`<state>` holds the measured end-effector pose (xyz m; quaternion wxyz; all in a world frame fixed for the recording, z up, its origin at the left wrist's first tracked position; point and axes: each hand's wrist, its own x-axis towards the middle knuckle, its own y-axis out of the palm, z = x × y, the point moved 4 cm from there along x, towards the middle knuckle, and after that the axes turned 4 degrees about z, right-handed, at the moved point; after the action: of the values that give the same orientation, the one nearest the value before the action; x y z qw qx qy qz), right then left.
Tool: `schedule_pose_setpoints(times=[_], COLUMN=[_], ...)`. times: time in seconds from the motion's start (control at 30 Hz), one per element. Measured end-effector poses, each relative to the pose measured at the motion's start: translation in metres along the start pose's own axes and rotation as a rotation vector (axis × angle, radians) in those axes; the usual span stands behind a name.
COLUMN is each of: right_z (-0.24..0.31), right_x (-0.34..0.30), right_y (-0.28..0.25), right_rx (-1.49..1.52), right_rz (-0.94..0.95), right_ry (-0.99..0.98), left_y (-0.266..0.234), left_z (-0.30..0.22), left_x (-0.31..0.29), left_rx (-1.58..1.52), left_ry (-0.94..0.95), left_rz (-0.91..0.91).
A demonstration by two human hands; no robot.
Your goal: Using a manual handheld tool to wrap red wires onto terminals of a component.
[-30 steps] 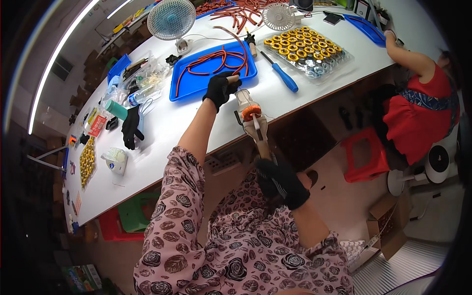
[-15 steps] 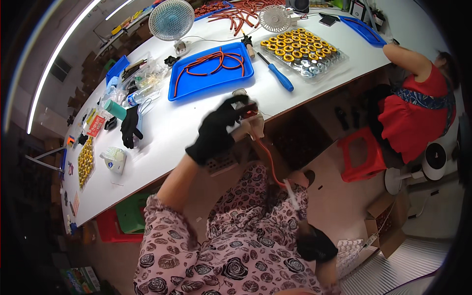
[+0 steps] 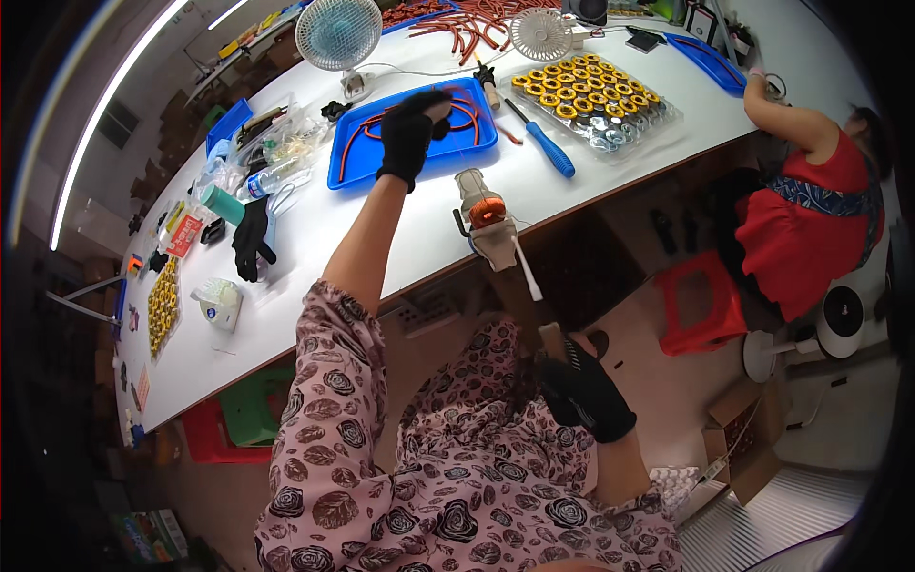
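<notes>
Handle (image 3: 550, 339), tan, gripped in my right hand (image 3: 587, 391), near the orange coil (image 3: 487, 212). My left hand (image 3: 410, 138), curled, is over the blue tray (image 3: 367, 164); whether it holds anything, I cannot tell.

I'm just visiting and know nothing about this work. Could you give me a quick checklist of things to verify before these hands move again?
1. Copper-orange coil sits in the pale holder at the table's edge: ok.
2. Left hand is clear of the holder, above the blue tray: ok.
3. Left hand has a firm grip on a wire: cannot tell; the fingers are hard to make out.
4. Red-brown wires lie inside the tray: ok.
5. Right hand holds the wooden-looking handle: ok.
6. Blue-handled tool lies apart from both hands: ok.
</notes>
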<state>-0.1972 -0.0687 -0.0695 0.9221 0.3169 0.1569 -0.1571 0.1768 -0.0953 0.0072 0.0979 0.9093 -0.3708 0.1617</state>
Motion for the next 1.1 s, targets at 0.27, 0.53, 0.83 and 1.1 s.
schedule_pose_setpoints(times=[0.27,0.53,0.83,1.1], right_z=[0.027,-0.028,-0.039,0.053], right_x=[0.074,-0.013,-0.085,-0.046], right_y=[0.031,-0.001,-0.028,0.049], right_rx=[0.085,0.181,0.075,-1.097], right_rz=[0.1,0.097,-0.217,-0.24], right_ry=[-0.019,0.073,0.14,-0.829], left_y=[-0.006,0.0,0.066,0.039], left_z=[0.126,0.001,-0.062,-0.091], left_x=[-0.01,-0.06,-0.159,-0.067], left_rx=[-0.23,0.121,1.102,0.827], left_ry=[-0.425,-0.077,0.859,0.531], left_rz=[0.031,0.239,0.456,0.077])
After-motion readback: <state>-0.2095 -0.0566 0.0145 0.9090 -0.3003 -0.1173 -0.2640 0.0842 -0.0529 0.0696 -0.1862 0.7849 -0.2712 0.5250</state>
